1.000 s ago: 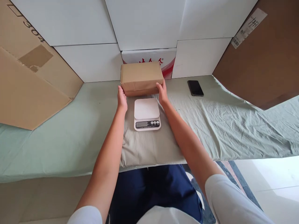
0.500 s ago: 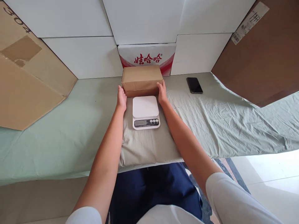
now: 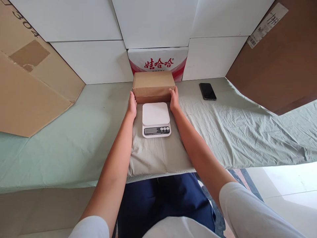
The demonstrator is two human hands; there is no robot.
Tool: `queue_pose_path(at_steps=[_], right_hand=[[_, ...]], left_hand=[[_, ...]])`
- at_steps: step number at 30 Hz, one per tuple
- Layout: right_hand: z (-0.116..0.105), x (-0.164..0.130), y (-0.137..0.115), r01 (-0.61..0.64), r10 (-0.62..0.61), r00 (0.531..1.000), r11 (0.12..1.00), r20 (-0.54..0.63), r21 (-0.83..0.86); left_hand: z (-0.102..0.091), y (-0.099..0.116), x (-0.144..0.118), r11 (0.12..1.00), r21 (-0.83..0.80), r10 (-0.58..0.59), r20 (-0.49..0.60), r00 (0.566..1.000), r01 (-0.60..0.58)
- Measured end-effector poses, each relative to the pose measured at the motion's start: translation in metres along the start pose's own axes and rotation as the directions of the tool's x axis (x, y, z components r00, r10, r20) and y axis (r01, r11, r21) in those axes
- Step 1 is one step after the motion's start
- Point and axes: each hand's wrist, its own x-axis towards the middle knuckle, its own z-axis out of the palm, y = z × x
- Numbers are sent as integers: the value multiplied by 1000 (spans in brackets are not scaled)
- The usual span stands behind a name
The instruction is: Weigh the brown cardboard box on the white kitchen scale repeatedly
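A brown cardboard box (image 3: 153, 84) sits on the green cloth at the back, just behind a white digital scale (image 3: 156, 119). My left hand (image 3: 132, 105) presses the box's left end and my right hand (image 3: 174, 99) presses its right end, so the box is held between both palms. The scale's platform is bare, and its display and buttons face me.
A black phone (image 3: 207, 91) lies to the right on the wrinkled green cloth (image 3: 242, 132). White boxes and a red-and-white printed carton (image 3: 158, 61) form the back wall. Large cardboard sheets lean at the left (image 3: 29, 89) and right (image 3: 279, 66). The table's front edge is near my lap.
The box has come down and slightly back, from raised in front of the printed carton to resting behind the scale. Both hands stayed on its ends.
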Motion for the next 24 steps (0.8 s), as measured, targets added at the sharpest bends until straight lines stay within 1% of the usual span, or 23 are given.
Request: queue_pose_path(at_steps=[2,4,6,8,11,13,18,24], right_hand=[[-1,0,1,0,0,1000,1000,-1,-4],[-3,2,2,5,-5,1000,1000,-7,-6],[-7,6,5,4,-4,999,1000,-41,3],[-12,11,7,-16,16,996,1000,-85,11],[-21,17,9,-74,75,990,997,-120,8],[-25,18,8,-96,96,987,995,-127,12],[-30,14,6,-129,130,984,992,-123,17],[-29,14,9,-142,144,983,990,-114,24]], left_hand=[[1,2,-1,1000,7,-6,-7,1000,6],[-2,6,-4,1000,31,-5,-75,997,7],[-7,11,-6,998,56,7,-152,988,1],[-15,17,-9,997,73,12,-179,984,1],[-22,22,-13,995,99,-14,-151,988,29],[-23,22,-15,992,115,-39,-115,993,52],[-17,22,-17,984,146,-102,-27,994,105],[-14,20,-17,986,134,-106,30,994,101]])
